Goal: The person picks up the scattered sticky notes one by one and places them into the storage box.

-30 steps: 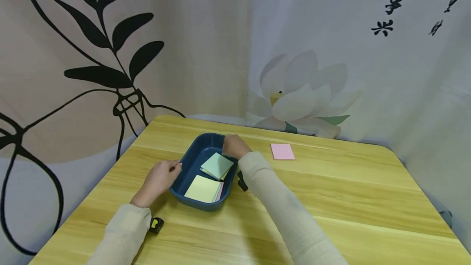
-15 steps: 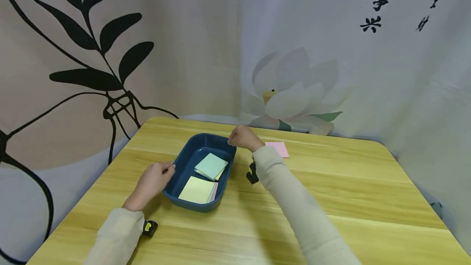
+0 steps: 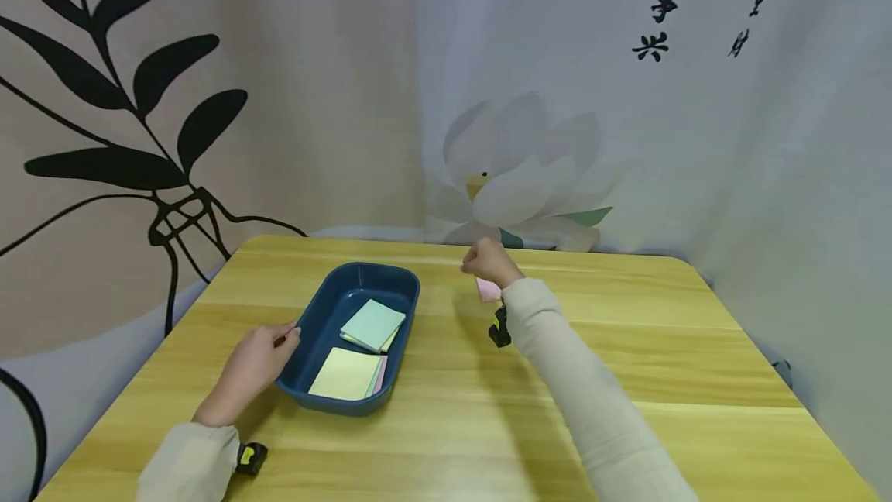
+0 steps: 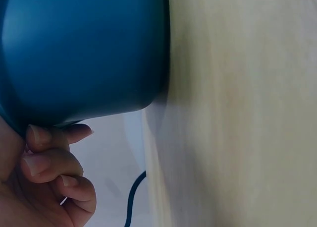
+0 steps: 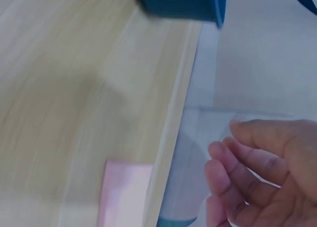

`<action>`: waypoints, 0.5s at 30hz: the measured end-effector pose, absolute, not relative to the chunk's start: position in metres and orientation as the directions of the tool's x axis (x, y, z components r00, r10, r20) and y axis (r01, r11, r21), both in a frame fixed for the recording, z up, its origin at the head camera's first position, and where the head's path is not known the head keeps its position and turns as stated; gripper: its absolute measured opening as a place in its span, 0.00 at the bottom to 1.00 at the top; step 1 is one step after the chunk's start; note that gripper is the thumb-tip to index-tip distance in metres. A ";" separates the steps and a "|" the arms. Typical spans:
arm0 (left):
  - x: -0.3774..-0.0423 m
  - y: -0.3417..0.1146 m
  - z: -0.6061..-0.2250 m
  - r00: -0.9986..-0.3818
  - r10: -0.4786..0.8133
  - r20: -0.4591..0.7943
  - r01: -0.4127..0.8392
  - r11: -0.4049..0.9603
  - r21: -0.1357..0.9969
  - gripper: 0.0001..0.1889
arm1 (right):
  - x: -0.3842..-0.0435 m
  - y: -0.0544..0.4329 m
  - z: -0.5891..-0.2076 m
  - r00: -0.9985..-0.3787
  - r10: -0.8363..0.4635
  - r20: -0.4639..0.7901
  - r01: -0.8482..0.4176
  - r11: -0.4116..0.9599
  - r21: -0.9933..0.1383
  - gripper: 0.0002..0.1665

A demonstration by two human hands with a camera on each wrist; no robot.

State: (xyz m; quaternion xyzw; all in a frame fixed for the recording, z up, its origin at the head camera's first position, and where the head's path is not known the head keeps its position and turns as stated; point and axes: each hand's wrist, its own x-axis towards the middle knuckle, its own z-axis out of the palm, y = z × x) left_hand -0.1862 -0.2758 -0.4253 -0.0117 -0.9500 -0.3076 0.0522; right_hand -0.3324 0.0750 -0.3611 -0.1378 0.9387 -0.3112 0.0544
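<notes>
A dark blue rectangular tray (image 3: 334, 403) stands on the table, holding two small stacks of square sticky notes: pale green notes (image 3: 373, 322) on top at the back, pale yellow notes (image 3: 344, 373) at the front with green and pink edges showing. My left hand (image 3: 254, 362) grips the tray's left rim between thumb and fingers; the fingers (image 4: 42, 165) curl under that rim in the left wrist view. To the right of the tray, my right hand (image 3: 492, 263) hovers with loosely bent fingers and nothing in them. Beneath it, partly hidden, lies a pink sticky note pad (image 3: 488, 290).
The wooden table (image 3: 543, 424) reaches to a printed curtain (image 3: 334, 99) at its back and left edges. A dark wrist strap mount (image 3: 499, 327) hangs below the right cuff, and another (image 3: 251, 458) sits at the left cuff.
My right hand has risen from the tray's far right corner and moved right, over the pink pad. The left hand stays at the rim. The head view has turned to the right.
</notes>
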 end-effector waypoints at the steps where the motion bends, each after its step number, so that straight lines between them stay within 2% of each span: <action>1: -0.185 -0.277 -0.425 -0.995 -0.013 0.103 0.050 0.811 0.584 0.24 | -0.333 0.078 -0.364 -0.959 -0.281 -0.018 -0.215 0.771 -0.600 0.11; 8: -0.180 -0.279 -0.426 -0.996 -0.016 0.090 0.040 0.809 0.586 0.23 | -0.337 0.102 -0.383 -0.979 -0.203 -0.017 -0.154 0.792 -0.591 0.13; 11: -0.181 -0.277 -0.426 -0.996 -0.027 0.079 0.024 0.813 0.582 0.23 | -0.340 0.114 -0.389 -0.986 -0.166 -0.017 -0.125 0.800 -0.587 0.10; 15: -0.186 -0.275 -0.425 -0.997 -0.026 0.078 0.024 0.816 0.578 0.24 | -0.345 0.130 -0.398 -0.993 -0.113 -0.029 -0.073 0.792 -0.607 0.27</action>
